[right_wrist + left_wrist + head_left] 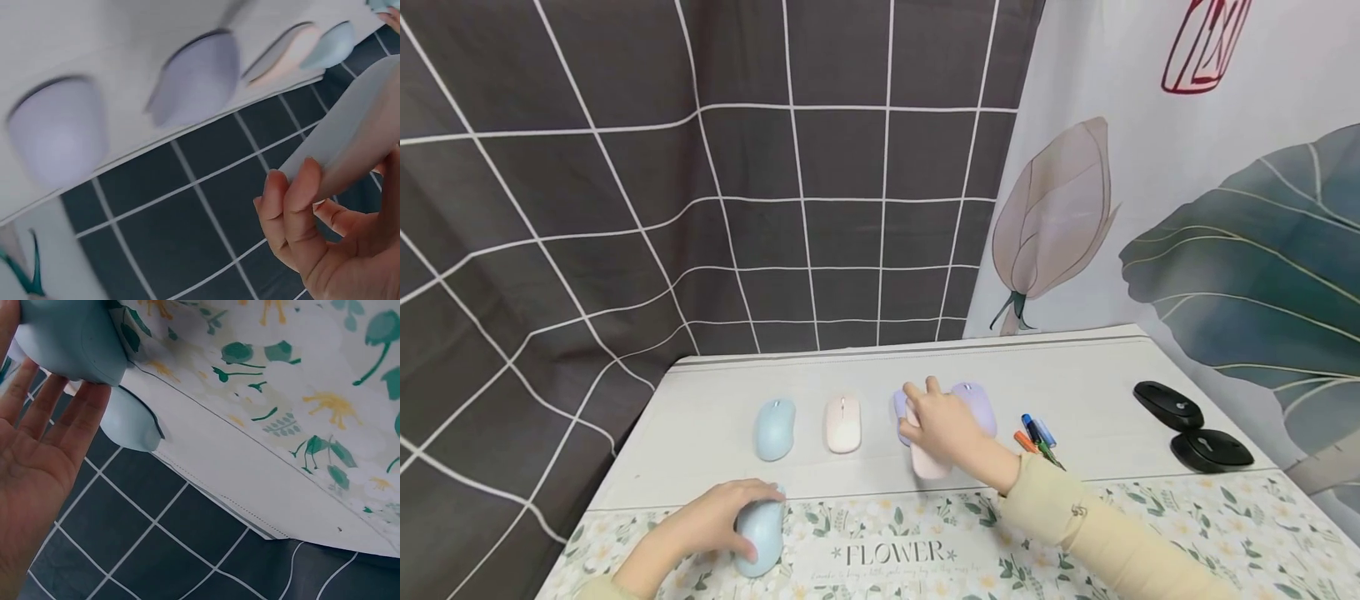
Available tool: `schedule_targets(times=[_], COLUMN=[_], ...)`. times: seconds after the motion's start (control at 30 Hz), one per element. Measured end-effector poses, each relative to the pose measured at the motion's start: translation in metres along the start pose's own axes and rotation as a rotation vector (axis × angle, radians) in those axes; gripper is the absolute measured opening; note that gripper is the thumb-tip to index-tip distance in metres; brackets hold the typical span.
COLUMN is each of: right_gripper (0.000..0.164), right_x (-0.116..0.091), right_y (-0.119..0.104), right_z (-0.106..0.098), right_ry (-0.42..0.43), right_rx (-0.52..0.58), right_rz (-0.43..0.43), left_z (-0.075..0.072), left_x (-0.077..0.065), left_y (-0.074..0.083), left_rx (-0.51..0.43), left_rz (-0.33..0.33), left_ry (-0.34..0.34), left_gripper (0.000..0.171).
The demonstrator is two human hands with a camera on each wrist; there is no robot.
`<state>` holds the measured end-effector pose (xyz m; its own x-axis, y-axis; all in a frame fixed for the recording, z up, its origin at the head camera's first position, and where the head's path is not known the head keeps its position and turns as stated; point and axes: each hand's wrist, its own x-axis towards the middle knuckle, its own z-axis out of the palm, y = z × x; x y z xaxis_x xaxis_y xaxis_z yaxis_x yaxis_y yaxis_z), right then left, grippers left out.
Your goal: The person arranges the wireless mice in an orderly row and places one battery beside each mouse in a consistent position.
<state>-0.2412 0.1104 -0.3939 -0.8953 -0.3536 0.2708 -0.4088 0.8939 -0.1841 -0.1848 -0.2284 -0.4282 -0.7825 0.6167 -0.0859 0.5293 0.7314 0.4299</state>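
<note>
My left hand (718, 518) grips a light blue computer mouse (763, 537) from its left side, thumb at the near end, on the flowered part of the mat. In the left wrist view the fingers lie against that mouse's side. A pale pink computer mouse (930, 464) is in my right hand (949, 423), partly covered by it. The right wrist view shows this pink mouse (356, 134) pinched and lifted off the mat. Behind the right hand lies a purple mouse (900, 405), partly hidden. Another purple mouse (976, 404) lies just to its right.
A second blue mouse (775, 429) and a second pink mouse (844, 423) lie left of the right hand. Several coloured pens (1037, 435) are beside the right forearm. Two black mice (1212, 451) touch at the mat's right. A dark checked curtain (842, 233) hangs behind.
</note>
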Motion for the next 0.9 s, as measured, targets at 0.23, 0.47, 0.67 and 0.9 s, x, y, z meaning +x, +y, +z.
schedule_targets(times=[0.23, 0.47, 0.67, 0.9], right_gripper=[0.049, 0.059, 0.058, 0.057], right_x=[0.011, 0.021, 0.023, 0.014], right_y=[-0.028, -0.064, -0.092, -0.107], right_z=[0.017, 0.028, 0.046, 0.060], right_ry=[-0.100, -0.216, -0.238, -0.261], right_rx=[0.062, 0.074, 0.006, -0.095], right_rz=[-0.065, -0.009, -0.001, -0.034], left_z=[0.001, 0.003, 0.001, -0.001], left_x=[0.001, 0.000, -0.001, 0.002], left_y=[-0.001, -0.003, -0.003, 0.000], left_rx=[-0.023, -0.011, -0.023, -0.029], left_rz=[-0.039, -0.027, -0.027, -0.018], left_ry=[0.004, 0.021, 0.021, 0.021], left_gripper=[0.077, 0.074, 0.073, 0.072])
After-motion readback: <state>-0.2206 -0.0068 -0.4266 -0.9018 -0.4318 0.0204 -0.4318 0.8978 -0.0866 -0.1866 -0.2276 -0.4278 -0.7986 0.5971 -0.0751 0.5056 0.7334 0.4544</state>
